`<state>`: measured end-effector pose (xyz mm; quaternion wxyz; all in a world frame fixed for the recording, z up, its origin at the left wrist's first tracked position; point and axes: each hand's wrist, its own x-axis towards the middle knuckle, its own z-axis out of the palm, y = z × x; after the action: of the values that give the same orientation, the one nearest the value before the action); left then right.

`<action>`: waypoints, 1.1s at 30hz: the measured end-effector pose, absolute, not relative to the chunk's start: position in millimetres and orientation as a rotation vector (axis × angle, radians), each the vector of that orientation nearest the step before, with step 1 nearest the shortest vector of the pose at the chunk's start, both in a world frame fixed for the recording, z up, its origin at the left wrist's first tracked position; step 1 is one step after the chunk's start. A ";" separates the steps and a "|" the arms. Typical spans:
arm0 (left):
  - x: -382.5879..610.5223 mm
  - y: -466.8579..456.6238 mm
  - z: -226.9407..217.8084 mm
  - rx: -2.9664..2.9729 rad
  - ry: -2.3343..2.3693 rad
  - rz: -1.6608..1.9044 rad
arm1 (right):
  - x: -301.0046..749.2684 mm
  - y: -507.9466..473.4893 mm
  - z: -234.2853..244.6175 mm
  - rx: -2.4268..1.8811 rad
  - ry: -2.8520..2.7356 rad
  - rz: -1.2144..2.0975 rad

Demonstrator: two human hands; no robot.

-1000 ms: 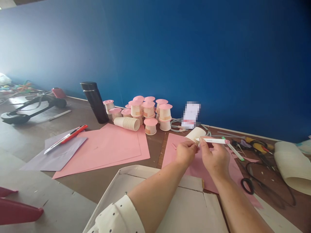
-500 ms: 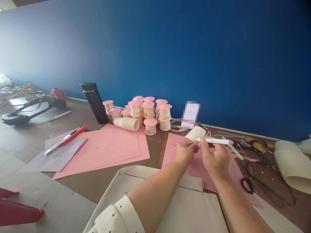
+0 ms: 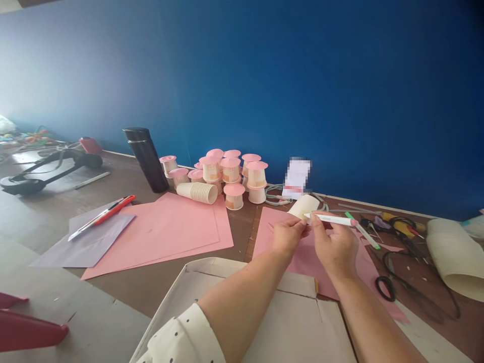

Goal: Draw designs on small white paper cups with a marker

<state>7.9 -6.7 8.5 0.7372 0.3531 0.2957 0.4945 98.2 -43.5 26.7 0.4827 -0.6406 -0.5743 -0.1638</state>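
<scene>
My left hand (image 3: 290,237) is closed on the near rim of a white paper cup (image 3: 304,205), which lies tilted above a pink sheet (image 3: 264,227). In my right hand (image 3: 336,247) is a white marker pen (image 3: 333,219) with a pink end, its tip at the cup's side. Whatever mark the tip makes is too small to see. To the left stand several paper cups with pink disc tops (image 3: 234,195), some stacked on others. A nested stack of plain paper cups (image 3: 198,192) lies on its side before them.
A black bottle (image 3: 145,160) stands behind pink sheets (image 3: 159,237), and a red utility knife (image 3: 102,217) lies on purple paper. At right are a green-ended marker (image 3: 365,234), black cables (image 3: 385,288) and a big cream cup stack (image 3: 456,257). A phone-like screen (image 3: 297,177) leans on the blue wall.
The marker in my right hand has shifted slightly left, its pink end swinging a little. The cup has tilted slightly. My left hand keeps its hold.
</scene>
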 end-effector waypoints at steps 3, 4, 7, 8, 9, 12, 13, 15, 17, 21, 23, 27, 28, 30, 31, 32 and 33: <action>7.6 -7.1 9.1 0.798 0.656 1.093 | 99.7 -42.7 25.6 -1.543 -1.424 -0.413; 7.4 -7.3 9.5 0.802 0.658 1.092 | 99.8 -42.6 25.3 -1.536 -1.430 -0.420; 6.6 -8.3 11.7 0.802 0.661 1.088 | 99.0 -42.4 24.7 -1.533 -1.418 -0.447; 6.3 -8.7 12.5 0.798 0.662 1.090 | 98.6 -42.2 24.5 -1.535 -1.414 -0.454; 6.0 -9.1 13.1 0.794 0.665 1.093 | 98.2 -42.0 24.3 -1.538 -1.417 -0.453; 5.2 -9.9 13.5 0.763 0.683 1.087 | 97.0 -41.8 24.2 -1.547 -1.454 -0.407; 5.1 -9.8 13.1 0.740 0.673 1.078 | 96.6 -42.0 24.4 -1.545 -1.465 -0.390; 5.4 -9.2 11.7 0.676 0.633 1.063 | 95.9 -43.3 25.9 -1.529 -1.448 -0.377; 6.2 -8.2 9.9 0.612 0.609 1.067 | 95.5 -45.1 28.2 -1.520 -1.369 -0.393; 8.1 -6.3 6.4 0.563 0.617 1.065 | 95.9 -47.1 31.4 -1.540 -1.274 -0.398; 8.9 -5.7 4.3 0.581 0.594 1.054 | 96.5 -46.7 30.9 -1.529 -1.310 -0.397; 9.9 -5.1 1.1 0.618 0.573 1.054 | 98.4 -44.6 28.0 -1.510 -1.369 -0.419; 10.0 -5.1 0.8 0.624 0.569 1.053 | 99.2 -44.0 27.3 -1.514 -1.376 -0.423; 10.2 -5.2 0.8 0.632 0.559 1.050 | 100.7 -42.8 26.1 -1.522 -1.387 -0.428; 10.3 -5.3 1.0 0.635 0.557 1.051 | 101.5 -42.1 25.4 -1.524 -1.395 -0.430; 10.3 -5.4 1.3 0.640 0.561 1.052 | 102.2 -41.5 24.8 -1.525 -1.406 -0.433; 10.3 -5.5 1.6 0.647 0.570 1.053 | 102.9 -40.9 24.2 -1.524 -1.416 -0.437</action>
<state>10.3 -5.5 1.6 0.7772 0.2991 0.2636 0.4868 102.9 -40.9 24.2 0.4865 -0.6263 -0.5821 -0.1795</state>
